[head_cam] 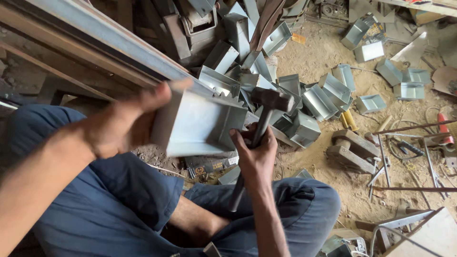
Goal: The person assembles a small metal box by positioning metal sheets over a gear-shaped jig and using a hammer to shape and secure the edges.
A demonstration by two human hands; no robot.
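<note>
Galvanised sheet box (202, 124), mid-frame, is clamped in the left hand (119, 124); the right hand (256, 154) grips a hammer (266, 116) (head just beside the box's toothed edge). A glancing blow could slip onto the left fingers, or the sharp edge might cut the right knuckles.

Hammer (264, 119) right of tray (200, 123) — pile (304, 100) behind.

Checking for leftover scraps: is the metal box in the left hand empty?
Empty: the metal box shows only bare sheet inside.

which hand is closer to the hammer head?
Right. The right hand grips the handle just below the hammer head; the left hand holds the metal tray, farther off on its far side.
</note>
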